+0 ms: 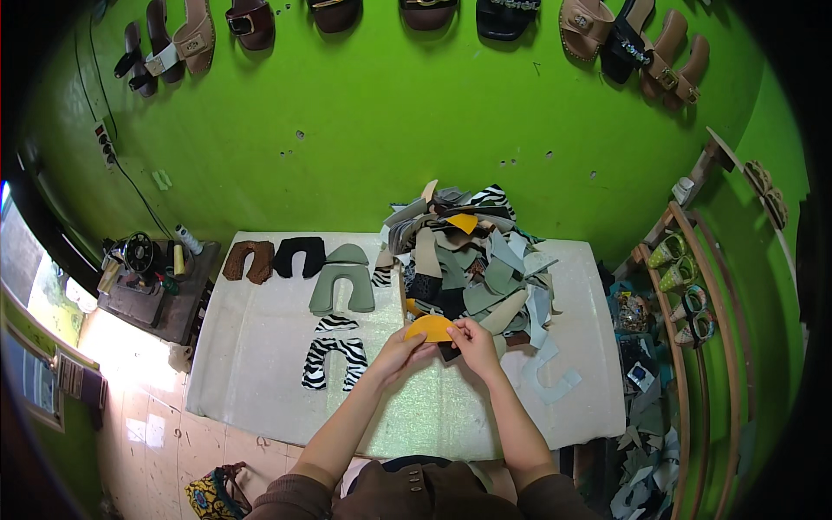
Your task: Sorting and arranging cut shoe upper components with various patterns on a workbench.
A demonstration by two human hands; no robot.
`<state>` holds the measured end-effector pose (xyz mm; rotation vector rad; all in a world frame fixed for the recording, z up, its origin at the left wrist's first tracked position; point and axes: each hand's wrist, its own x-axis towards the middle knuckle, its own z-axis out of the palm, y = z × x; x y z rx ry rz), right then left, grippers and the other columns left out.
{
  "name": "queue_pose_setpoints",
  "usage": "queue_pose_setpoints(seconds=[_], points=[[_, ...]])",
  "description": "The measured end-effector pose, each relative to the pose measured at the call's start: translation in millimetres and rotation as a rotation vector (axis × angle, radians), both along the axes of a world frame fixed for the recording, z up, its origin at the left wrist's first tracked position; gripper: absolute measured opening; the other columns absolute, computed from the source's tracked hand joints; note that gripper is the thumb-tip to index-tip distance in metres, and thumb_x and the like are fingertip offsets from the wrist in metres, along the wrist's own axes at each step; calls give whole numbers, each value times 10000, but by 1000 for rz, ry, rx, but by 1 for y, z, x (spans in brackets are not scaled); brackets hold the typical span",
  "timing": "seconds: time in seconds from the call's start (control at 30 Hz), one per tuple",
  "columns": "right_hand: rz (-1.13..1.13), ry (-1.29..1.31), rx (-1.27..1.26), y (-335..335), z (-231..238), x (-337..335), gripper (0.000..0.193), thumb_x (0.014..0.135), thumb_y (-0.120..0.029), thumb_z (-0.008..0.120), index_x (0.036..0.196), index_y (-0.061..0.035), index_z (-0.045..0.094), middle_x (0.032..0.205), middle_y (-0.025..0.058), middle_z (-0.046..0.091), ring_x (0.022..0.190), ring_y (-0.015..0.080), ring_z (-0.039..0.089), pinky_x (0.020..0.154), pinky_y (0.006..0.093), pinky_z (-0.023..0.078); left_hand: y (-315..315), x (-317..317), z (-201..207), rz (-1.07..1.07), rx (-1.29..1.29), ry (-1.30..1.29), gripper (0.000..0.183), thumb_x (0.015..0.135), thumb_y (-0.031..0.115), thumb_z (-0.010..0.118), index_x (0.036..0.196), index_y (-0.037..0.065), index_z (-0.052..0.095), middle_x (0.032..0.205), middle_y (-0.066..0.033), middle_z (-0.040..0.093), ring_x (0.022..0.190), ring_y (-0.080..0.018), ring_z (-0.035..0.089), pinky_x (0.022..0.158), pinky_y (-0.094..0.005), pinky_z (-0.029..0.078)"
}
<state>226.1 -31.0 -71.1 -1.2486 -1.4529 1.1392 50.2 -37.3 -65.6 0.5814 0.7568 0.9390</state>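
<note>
Between my two hands is a yellow half-round cut piece, held over the near edge of a scrap heap. My left hand pinches its left end, and my right hand grips its right end. The heap of cut pieces mixes grey, green, beige, black and zebra-striped material, with another yellow piece near its top. To the left lie sorted U-shaped pieces: brown, black, green and zebra-striped. Smaller curved pieces sit above the green and zebra ones.
A pale covered table carries everything, with a light grey U-shaped piece at its right. A sewing machine stands at the left. Sandals hang on the green wall. A wooden rack and scraps are at the right.
</note>
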Motion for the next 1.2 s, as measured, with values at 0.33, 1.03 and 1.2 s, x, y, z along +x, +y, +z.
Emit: queue_pose_setpoints(seconds=[0.33,1.03,1.2], points=[[9,-129,158,-20,2,-9,194,850,-159,561,961,0,558,699,70,597,576,126,530,550,247,423,-10,-8,-3,-9,16,26,333,916,100,431,1232,2,387,1125,-111,530,962,-153,571,835,-240,492],[17,-160,-64,-23,-20,-136,142,822,-108,571,921,-8,593,725,65,640,606,99,569,572,229,446,-31,-155,-39,129,-29,508,218,906,168,479,998,-23,528,884,-112,636,750,-127,615,683,-228,493],[-25,-240,-79,-11,-42,-175,127,814,-113,592,882,-6,599,694,45,607,591,80,511,569,222,421,-30,-197,-54,191,-15,577,196,895,141,495,969,-35,537,843,-99,632,749,-126,607,683,-227,492]])
